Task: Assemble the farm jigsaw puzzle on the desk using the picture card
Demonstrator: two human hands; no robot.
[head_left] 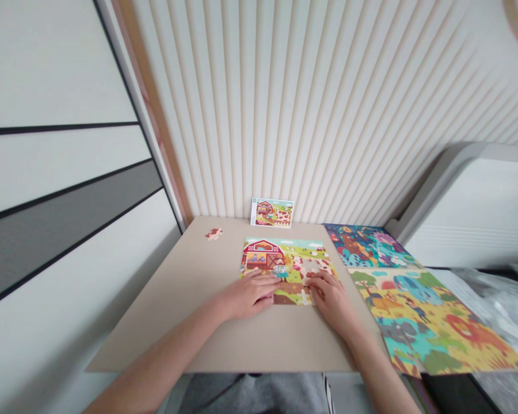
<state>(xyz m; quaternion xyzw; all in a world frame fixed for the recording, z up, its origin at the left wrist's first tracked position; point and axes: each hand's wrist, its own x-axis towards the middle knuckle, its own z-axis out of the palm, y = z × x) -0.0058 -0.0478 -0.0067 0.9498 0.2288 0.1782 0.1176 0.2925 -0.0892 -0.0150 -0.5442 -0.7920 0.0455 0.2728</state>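
Note:
A farm jigsaw puzzle (291, 290) with a red barn and a spotted cow lies on the beige table. Part of the cow shows a grey gap. My left hand (251, 292) rests flat on the puzzle's lower left, fingers stretched out, holding nothing. Over the lower right part is my right hand (328, 293), its fingers bent down onto the puzzle near the gap; whatever is under the fingertips is hidden. A loose brown-and-cream piece (214, 234) lies at the table's back left. Against the ribbed wall leans a small picture card (272, 213) of the same farm scene.
To the right lie a dark blue puzzle (369, 246) and a yellow safari puzzle (435, 322), which overhangs the table's right edge. Clear plastic wrapping (503, 305) is beyond them. The beige table (168, 310) ends just in front of my lap.

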